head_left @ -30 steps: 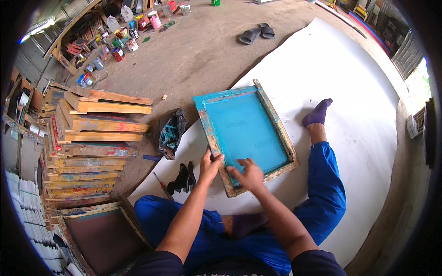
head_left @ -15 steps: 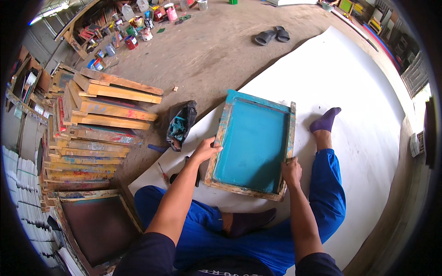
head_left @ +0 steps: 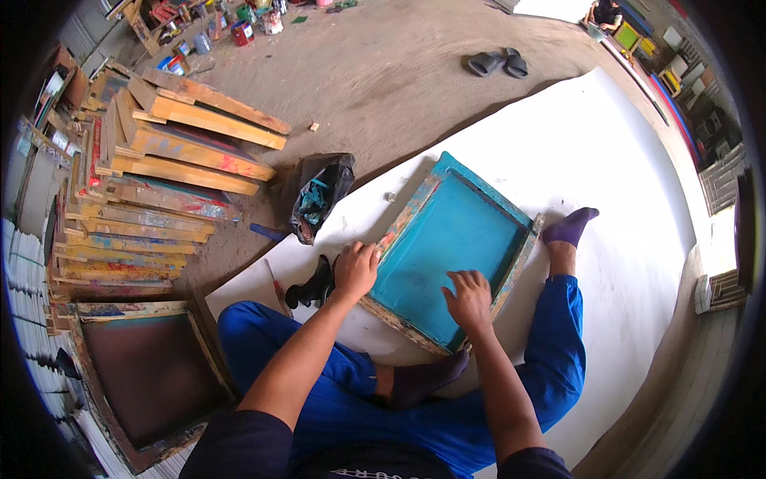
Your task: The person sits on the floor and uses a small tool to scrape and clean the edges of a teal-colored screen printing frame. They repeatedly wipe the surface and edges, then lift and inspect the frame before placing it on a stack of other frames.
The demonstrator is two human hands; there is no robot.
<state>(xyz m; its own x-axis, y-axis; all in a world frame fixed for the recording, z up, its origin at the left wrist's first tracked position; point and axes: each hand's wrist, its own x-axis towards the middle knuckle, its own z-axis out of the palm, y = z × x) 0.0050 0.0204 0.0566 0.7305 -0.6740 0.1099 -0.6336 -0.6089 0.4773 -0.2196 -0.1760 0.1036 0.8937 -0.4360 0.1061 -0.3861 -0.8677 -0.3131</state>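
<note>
A screen-printing frame [head_left: 451, 243] with turquoise mesh and a worn, paint-stained wooden border lies turned at a slant on the white sheet between my legs. My left hand [head_left: 356, 271] is at its left border, fingers curled and closed on the wood. Over the lower right of the mesh is my right hand [head_left: 469, 299], fingers apart and holding nothing; whether it touches the mesh I cannot tell. Left of my left hand lie a black object [head_left: 309, 286] and a thin tool with a red handle [head_left: 279, 297].
Stacked wooden frames [head_left: 159, 199] stand at left, with a dark-meshed frame [head_left: 152, 375] nearer me. A black plastic bag [head_left: 323, 195] holds turquoise scraps. Sandals [head_left: 497, 64] and paint cans [head_left: 242, 33] are farther off. Another person [head_left: 604, 14] sits at far right.
The screen-printing frame has turned clockwise. My right hand has let go of its right border and moved left over the mesh. My left hand stays by the left border.
</note>
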